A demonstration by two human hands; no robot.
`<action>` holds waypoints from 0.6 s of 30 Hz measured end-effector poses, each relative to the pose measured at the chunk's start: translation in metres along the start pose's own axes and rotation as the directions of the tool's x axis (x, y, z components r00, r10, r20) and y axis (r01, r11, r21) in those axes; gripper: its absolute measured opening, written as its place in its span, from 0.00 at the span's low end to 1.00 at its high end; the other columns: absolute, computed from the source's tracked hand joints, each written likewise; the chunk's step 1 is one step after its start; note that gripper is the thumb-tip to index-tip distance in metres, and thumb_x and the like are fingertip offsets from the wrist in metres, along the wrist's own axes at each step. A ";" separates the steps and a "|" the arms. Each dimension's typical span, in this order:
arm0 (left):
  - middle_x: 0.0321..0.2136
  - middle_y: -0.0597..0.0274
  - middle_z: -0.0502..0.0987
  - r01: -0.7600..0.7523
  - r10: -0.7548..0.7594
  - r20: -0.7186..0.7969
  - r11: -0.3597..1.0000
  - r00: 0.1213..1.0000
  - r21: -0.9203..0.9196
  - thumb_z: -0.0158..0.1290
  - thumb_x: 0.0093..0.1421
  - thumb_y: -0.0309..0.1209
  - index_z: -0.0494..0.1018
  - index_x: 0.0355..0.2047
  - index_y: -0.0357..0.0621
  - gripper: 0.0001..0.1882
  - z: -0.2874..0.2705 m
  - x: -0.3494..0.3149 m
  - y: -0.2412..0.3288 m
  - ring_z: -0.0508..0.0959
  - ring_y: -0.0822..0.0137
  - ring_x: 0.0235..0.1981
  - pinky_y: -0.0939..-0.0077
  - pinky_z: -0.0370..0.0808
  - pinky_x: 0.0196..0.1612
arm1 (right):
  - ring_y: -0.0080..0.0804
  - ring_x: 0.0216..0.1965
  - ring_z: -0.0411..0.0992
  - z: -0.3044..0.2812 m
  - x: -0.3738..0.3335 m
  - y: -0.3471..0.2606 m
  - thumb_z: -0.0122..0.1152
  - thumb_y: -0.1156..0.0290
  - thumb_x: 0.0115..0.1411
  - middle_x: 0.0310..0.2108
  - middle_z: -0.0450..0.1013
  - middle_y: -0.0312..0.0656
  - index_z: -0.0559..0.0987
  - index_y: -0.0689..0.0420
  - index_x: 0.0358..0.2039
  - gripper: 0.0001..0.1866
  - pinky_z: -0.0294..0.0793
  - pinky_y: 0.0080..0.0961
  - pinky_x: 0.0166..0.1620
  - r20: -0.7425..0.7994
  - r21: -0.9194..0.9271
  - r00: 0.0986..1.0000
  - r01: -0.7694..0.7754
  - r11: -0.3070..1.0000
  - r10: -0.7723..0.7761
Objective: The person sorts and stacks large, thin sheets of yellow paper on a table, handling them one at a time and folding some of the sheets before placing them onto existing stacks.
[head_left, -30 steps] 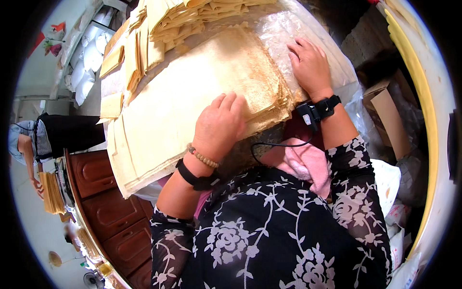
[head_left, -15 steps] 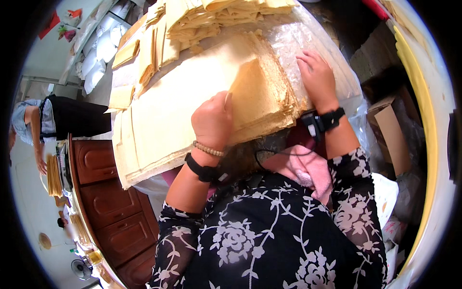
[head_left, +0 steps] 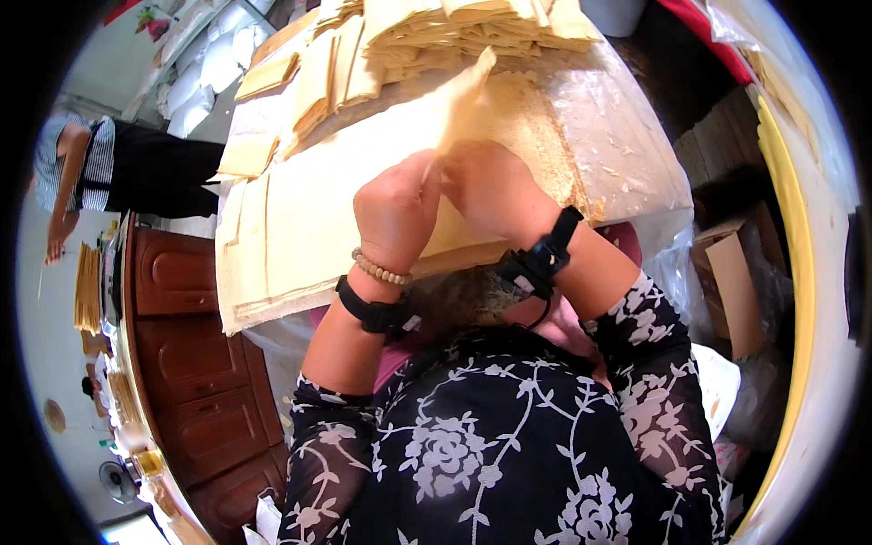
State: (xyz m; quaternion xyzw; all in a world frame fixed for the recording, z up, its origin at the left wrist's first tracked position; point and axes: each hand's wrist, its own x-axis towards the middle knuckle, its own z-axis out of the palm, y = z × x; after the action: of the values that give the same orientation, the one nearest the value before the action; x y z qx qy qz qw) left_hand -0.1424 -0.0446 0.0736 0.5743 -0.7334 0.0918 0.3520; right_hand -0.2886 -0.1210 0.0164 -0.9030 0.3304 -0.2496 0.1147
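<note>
A wide stack of thin, pale yellow sheets (head_left: 309,222), like bean curd skin, lies before me on the table. Above its right part, one lifted sheet (head_left: 468,95) stands up with its corner pointing away from me. My left hand (head_left: 395,204) is closed on the near edge of that sheet, thumb up. Beside it, nearly touching, my right hand (head_left: 495,191) is also closed on the sheet; its fingertips are partly hidden and slightly blurred. Rough, crumbly edges (head_left: 559,145) show along the stack's right side.
Folded bundles of sheets (head_left: 454,32) are piled at the table's far side. Plastic film (head_left: 627,136) covers the table's right side. An open cardboard box (head_left: 736,291) stands at right. Brown cabinets (head_left: 191,354) and another person (head_left: 91,163) are at left.
My right hand has come left from the plastic film, closing at the sheet beside my left hand. The sheet's corner has risen off the stack. The view has shifted slightly.
</note>
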 end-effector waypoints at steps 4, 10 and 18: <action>0.26 0.54 0.81 0.189 -0.300 -0.339 0.927 0.892 -0.324 0.54 0.67 0.31 0.79 0.41 0.42 0.08 -0.032 -0.012 -0.013 0.82 0.64 0.26 0.71 0.75 0.27 | 0.48 0.43 0.73 -0.009 0.007 -0.020 0.63 0.60 0.58 0.40 0.75 0.46 0.79 0.57 0.34 0.13 0.74 0.44 0.44 0.064 -0.091 0.998 -0.015 0.996 0.021; 0.43 0.52 0.80 0.319 -0.857 -0.186 0.368 0.481 -0.874 0.47 0.72 0.36 0.71 0.52 0.31 0.19 -0.088 -0.077 -0.075 0.83 0.61 0.39 0.72 0.82 0.40 | 0.46 0.44 0.74 -0.011 0.014 -0.040 0.64 0.50 0.58 0.39 0.76 0.46 0.82 0.57 0.37 0.21 0.74 0.42 0.47 0.080 -0.138 0.994 -0.067 0.988 0.079; 0.32 0.47 0.82 0.757 -0.885 -0.384 0.435 0.262 -0.487 0.49 0.70 0.39 0.77 0.38 0.24 0.23 -0.111 -0.170 -0.221 0.82 0.57 0.33 0.65 0.77 0.38 | 0.39 0.43 0.78 0.007 0.063 -0.098 0.62 0.56 0.62 0.44 0.79 0.50 0.82 0.63 0.45 0.22 0.78 0.32 0.43 0.251 0.513 0.946 -0.309 0.801 0.205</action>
State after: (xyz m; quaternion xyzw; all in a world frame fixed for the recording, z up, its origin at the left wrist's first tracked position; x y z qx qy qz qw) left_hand 0.1191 0.0759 -0.0102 0.7700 -0.1779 -0.0075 0.6127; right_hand -0.1906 -0.0880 0.0704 -0.7980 0.3531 -0.2316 0.4299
